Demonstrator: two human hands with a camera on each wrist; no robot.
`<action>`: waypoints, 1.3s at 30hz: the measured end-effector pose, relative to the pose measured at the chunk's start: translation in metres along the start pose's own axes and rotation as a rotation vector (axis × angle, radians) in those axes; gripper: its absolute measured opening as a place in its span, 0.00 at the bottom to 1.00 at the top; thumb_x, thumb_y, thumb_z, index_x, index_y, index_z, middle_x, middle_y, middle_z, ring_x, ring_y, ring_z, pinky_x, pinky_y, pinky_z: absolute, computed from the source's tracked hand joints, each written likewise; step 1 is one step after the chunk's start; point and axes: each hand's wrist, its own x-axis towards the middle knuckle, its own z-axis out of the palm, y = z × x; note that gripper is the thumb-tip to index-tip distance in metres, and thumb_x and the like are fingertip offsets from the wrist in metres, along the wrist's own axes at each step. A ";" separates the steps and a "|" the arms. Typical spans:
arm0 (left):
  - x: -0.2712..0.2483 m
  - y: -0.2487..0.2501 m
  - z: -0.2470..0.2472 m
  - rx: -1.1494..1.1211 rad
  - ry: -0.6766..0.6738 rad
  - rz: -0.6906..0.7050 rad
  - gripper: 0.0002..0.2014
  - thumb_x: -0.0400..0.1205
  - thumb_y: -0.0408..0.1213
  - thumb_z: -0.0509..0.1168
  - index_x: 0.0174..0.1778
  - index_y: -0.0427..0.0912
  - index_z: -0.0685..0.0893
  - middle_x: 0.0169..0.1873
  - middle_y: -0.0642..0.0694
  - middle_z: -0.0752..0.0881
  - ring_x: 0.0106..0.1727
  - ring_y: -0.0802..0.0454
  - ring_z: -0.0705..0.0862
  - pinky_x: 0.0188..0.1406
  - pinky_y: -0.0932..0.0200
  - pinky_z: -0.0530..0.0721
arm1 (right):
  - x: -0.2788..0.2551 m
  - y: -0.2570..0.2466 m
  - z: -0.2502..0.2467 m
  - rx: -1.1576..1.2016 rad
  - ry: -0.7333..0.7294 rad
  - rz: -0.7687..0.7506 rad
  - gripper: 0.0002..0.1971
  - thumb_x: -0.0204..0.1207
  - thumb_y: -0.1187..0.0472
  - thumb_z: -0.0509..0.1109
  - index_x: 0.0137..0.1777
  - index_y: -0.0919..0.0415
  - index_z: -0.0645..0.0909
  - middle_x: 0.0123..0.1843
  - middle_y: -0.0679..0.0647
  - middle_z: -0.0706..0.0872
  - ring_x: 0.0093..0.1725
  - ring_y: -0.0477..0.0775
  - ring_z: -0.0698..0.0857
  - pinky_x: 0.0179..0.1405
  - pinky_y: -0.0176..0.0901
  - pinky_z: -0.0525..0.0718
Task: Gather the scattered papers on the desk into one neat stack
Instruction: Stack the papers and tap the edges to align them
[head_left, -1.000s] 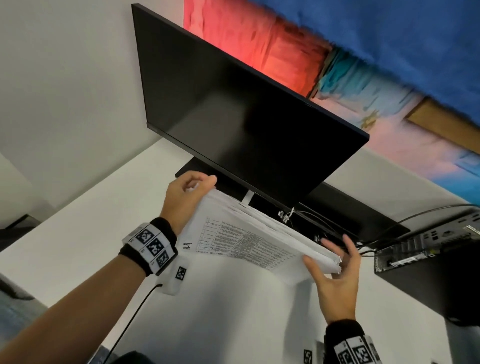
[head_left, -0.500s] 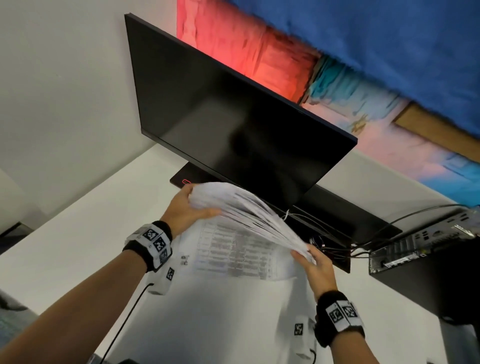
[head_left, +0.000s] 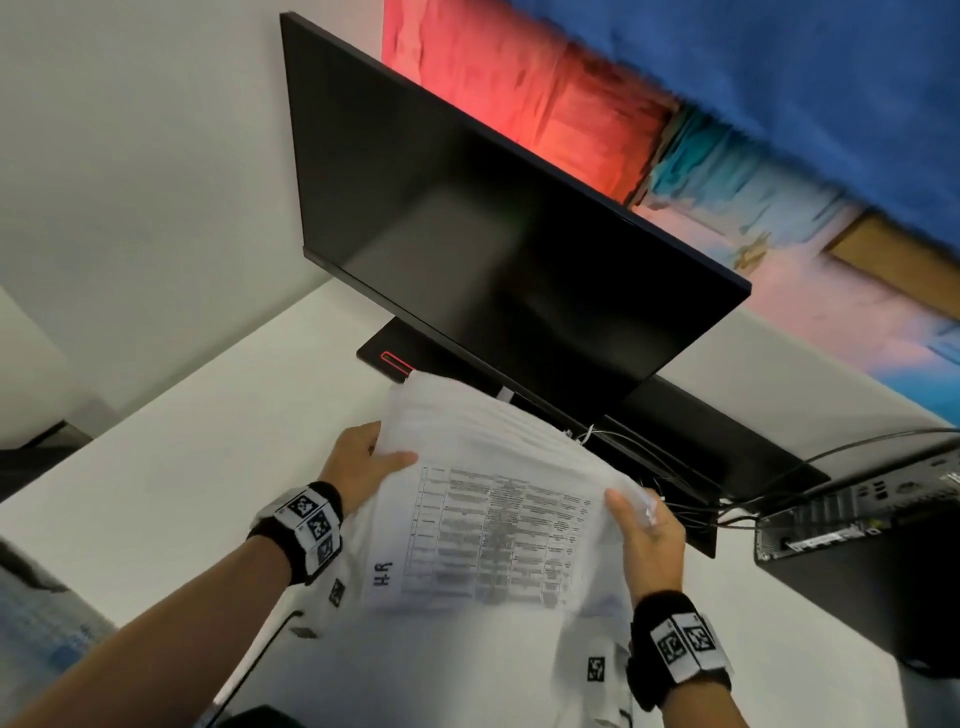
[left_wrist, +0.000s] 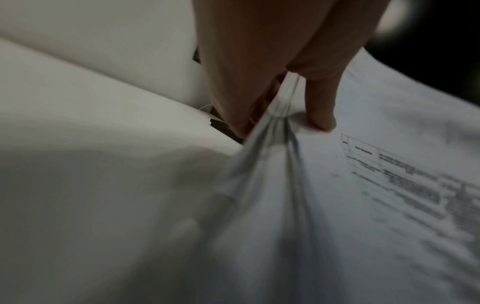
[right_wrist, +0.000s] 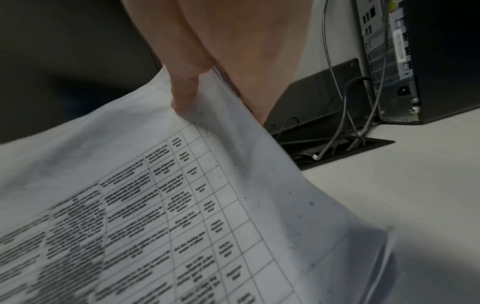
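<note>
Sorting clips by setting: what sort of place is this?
Probably an office workstation: a black flat-screen monitor stands on a white desk, a black desktop computer tower with cables sits beside it, and both hands hold printed white table sheets.

One stack of papers (head_left: 498, 499), sheets too many and too blurred to count. Two hands on it, left hand (head_left: 358, 467) and right hand (head_left: 649, 540). One monitor (head_left: 493, 249), one computer tower (head_left: 872, 551), one white table (head_left: 182, 457), two marker wristbands.
</note>
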 end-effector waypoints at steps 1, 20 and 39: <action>-0.006 0.009 0.000 -0.095 0.016 0.029 0.12 0.76 0.33 0.77 0.56 0.42 0.91 0.50 0.43 0.95 0.54 0.41 0.93 0.58 0.40 0.90 | -0.005 -0.008 -0.004 0.041 0.029 -0.032 0.08 0.79 0.68 0.73 0.48 0.52 0.85 0.40 0.45 0.93 0.39 0.37 0.91 0.37 0.28 0.88; -0.019 0.066 -0.013 -0.206 0.042 0.289 0.22 0.69 0.27 0.82 0.59 0.37 0.88 0.50 0.46 0.94 0.52 0.55 0.93 0.46 0.67 0.89 | -0.010 -0.003 -0.005 0.153 -0.084 -0.028 0.27 0.70 0.68 0.81 0.67 0.47 0.81 0.58 0.38 0.90 0.56 0.31 0.88 0.53 0.30 0.81; -0.006 0.069 -0.003 -0.263 0.332 0.168 0.18 0.81 0.50 0.69 0.32 0.44 0.75 0.29 0.52 0.80 0.34 0.54 0.79 0.39 0.60 0.77 | -0.020 0.006 -0.006 -0.385 -0.041 -0.461 0.45 0.72 0.70 0.80 0.86 0.49 0.63 0.75 0.44 0.72 0.73 0.37 0.74 0.68 0.27 0.76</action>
